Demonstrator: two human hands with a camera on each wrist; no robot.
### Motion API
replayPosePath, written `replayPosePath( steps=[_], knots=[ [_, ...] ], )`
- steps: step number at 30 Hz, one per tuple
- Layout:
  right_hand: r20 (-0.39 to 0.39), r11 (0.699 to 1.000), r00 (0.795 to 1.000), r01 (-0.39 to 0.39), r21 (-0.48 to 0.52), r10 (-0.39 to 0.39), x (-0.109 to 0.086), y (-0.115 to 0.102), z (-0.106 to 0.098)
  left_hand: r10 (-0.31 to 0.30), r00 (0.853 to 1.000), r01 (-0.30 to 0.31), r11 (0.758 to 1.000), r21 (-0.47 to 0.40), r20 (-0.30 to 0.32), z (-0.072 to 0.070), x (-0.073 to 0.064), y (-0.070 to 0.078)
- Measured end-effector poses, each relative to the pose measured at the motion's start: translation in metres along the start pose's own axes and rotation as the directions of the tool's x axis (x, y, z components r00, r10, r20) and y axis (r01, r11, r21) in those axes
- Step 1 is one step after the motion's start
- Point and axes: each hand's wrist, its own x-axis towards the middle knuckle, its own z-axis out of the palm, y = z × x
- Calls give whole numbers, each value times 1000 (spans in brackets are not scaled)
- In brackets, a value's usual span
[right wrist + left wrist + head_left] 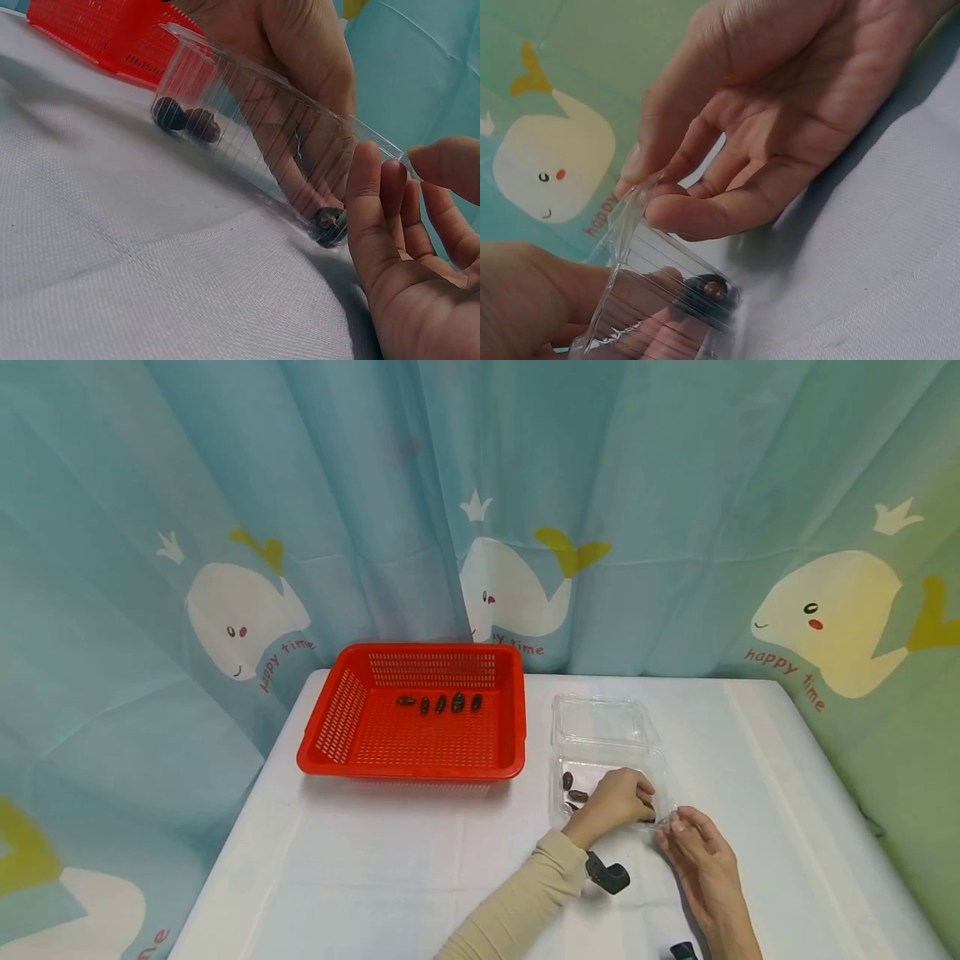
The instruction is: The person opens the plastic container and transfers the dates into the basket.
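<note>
A clear plastic clamshell box [654, 767] rests on the table with its lid laid back. My left hand [617, 800] reaches down into it from the left, its fingers pinching a dark brown date [328, 225] at the near right corner. That date also shows through the clear wall in the left wrist view. My right hand [703, 868] pinches the box's rim at the same corner between thumb and fingers, palm turned toward the box. Several other dates [577, 796] lie on the left side of the box, partly hidden by my left hand and wrist.
Left of the box stands a red plastic basket [411, 771] with several dates [457, 702] in a row near its back. The clear lid [602, 721] lies behind the box. Both stand on a white-covered table [360, 860], with a whale-print curtain [667, 527] behind.
</note>
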Motion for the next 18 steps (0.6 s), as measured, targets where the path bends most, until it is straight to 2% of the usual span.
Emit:
replayPosePath(
  steps=[5,13,18],
  knots=[
    [3,1000,1000,-5,15,5,0,-1,0,-14,1000,14,999,-42,4,0,0,-1],
    [-2,1000,1000,-6,11,6,0,-2,0,0,1000,0,999,-37,10,1,3,-4],
    [3,1000,1000,-5,16,5,0,-1,0,0,1000,2,996,-86,16,-1,1,-5]
  ],
)
